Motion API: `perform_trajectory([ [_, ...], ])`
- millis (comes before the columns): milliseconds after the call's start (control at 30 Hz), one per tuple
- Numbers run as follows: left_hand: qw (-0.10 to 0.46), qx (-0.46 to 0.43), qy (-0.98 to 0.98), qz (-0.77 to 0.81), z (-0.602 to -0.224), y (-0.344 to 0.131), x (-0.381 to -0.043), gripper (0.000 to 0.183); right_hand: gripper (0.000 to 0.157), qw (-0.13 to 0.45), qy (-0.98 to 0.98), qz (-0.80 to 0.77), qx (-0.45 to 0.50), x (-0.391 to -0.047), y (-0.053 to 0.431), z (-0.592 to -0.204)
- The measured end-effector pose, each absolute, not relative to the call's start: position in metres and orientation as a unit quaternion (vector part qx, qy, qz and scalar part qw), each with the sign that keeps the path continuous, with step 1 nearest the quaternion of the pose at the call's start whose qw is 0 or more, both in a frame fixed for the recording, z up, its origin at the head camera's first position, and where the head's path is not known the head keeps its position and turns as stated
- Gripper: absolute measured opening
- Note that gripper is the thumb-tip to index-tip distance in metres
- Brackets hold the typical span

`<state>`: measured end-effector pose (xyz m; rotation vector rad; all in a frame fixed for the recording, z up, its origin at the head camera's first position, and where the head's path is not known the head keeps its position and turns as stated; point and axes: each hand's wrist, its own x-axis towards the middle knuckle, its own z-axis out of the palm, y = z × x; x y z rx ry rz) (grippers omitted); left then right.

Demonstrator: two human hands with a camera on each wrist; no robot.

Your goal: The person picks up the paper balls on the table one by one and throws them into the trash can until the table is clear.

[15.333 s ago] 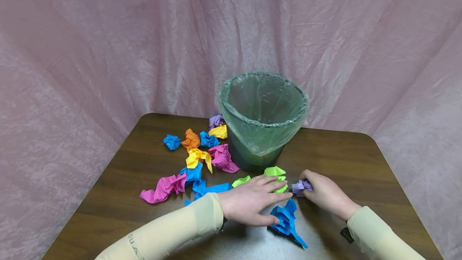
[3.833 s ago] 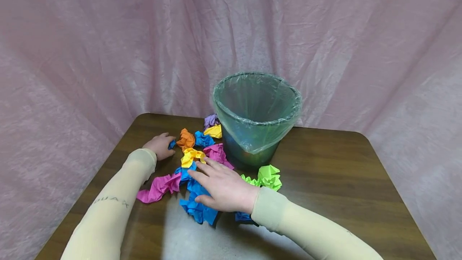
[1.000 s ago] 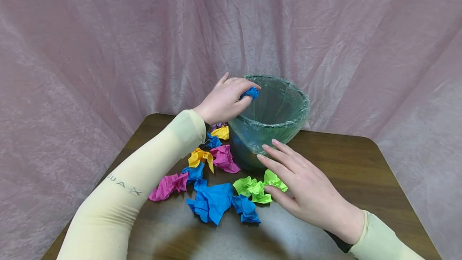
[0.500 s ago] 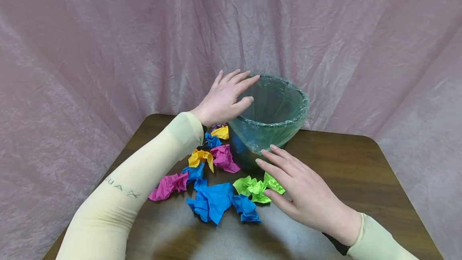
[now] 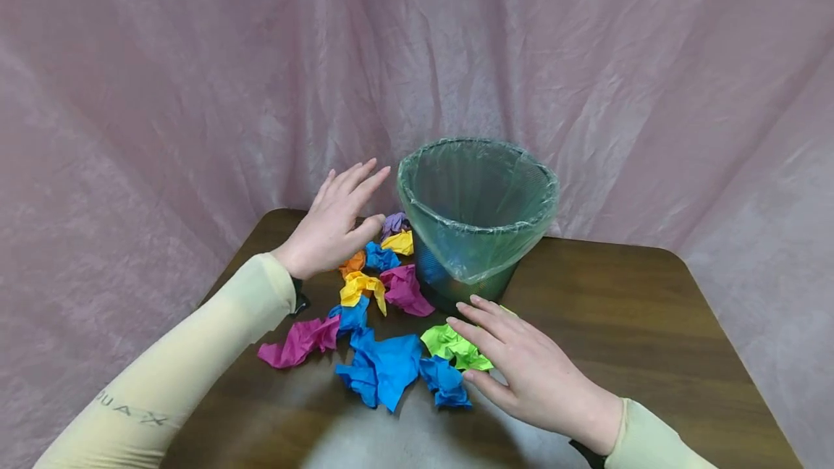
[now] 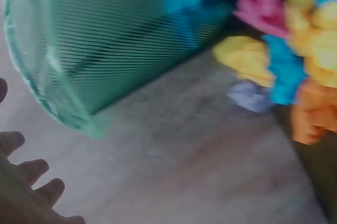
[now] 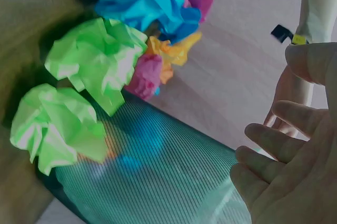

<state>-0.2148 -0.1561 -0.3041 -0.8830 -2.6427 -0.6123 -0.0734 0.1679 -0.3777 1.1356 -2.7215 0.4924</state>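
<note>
Paper wads (image 5: 391, 368) in several colours lie on the worktop (image 5: 625, 310) at the left and near sides of the lined bin (image 5: 465, 255), my left grip (image 5: 329, 226) and right grip (image 5: 537, 375) both hanging spread.

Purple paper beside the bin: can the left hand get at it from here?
Probably yes: the left hand is empty and, in the left wrist view, nothing shows between it and the purple paper, though a yellow piece and the bin sit close by.
</note>
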Motion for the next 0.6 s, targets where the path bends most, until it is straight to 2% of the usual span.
perform_trajectory([
  [300, 0.045, -0.268, -0.950, -0.156, -0.365, -0.216, -0.179, 0.075, 0.071, 0.018, -0.909, 0.170, 0.380, -0.076, 0.154, -0.397],
  [433, 0.011, -0.243, -0.960, -0.138, -0.389, -0.239, -0.163, 0.082, 0.070, 0.018, -0.900, 0.171, 0.401, -0.080, 0.146, -0.402],
  [600, -0.006, -0.225, -0.965, -0.138, -0.412, -0.260, -0.147, 0.090, 0.070, 0.023, -0.890, 0.164, 0.424, -0.087, 0.131, -0.407],
])
